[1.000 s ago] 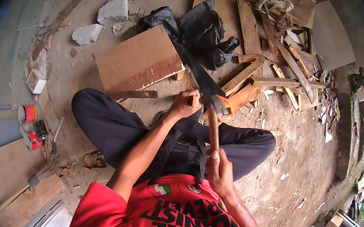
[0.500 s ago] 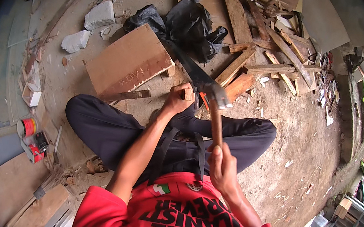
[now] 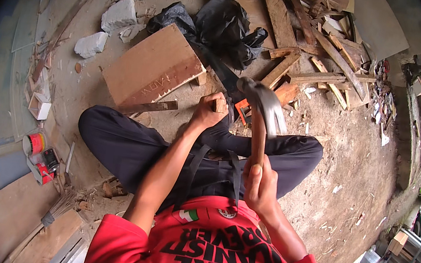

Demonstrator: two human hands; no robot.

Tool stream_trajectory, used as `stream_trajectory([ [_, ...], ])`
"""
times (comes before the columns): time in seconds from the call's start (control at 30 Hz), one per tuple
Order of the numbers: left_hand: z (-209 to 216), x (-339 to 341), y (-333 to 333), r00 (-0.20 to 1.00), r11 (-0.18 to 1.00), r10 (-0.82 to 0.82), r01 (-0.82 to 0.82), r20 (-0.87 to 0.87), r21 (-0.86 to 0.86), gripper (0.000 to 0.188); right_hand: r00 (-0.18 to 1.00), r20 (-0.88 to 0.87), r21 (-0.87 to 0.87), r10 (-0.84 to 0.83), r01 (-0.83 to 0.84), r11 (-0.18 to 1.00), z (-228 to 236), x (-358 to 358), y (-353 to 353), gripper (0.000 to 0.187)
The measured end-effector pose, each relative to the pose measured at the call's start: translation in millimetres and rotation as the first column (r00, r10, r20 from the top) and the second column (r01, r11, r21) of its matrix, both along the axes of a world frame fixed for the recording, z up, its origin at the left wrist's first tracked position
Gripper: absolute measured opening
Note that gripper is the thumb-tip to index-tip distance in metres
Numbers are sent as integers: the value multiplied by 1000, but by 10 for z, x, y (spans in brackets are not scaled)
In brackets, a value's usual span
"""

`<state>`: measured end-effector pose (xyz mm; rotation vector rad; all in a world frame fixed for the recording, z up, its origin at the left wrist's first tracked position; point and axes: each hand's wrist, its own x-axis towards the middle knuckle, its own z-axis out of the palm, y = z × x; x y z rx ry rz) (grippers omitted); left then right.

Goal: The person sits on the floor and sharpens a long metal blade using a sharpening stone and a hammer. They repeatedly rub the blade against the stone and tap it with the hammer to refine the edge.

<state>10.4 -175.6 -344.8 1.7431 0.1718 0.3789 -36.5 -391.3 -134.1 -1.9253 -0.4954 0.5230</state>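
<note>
Here, from the head view, I see the right hand wrapped round the wooden handle of a hammer, fingers closed tight on the near end of the handle. The hammer stands raised, its metal head blurred and above the crossed legs in dark trousers. The left hand reaches farther out, its fingers pinched narrow on a small wood block held just above the dirt floor. The block sits just left of the hammer head and slightly below it in the picture; the two are apart.

Just beyond the block lies a dark flat blade with something orange at its near end, partly hidden by the hammer. To the left of the left hand lies a big board, tilted, with a thin strip of wood at its near edge. A black bag is crumpled at the far side behind the board. Right of it a heap of planks and offcuts spreads toward the far right. Two pale stones lie far left. At the near left I see a red can and a small brush on boards. The person wears a red shirt with black print.
</note>
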Motion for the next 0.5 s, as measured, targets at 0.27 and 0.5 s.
stream_trajectory([
  [0.27,14,2,-38,1000,992,-16,17,-7,127,12,990,-119,-161,-70,50,986,-185,114,35,40],
  [0.5,-18,-31,14,998,984,16,-27,64,176,14,989,-135,-236,61,-92,967,-165,260,3,45],
])
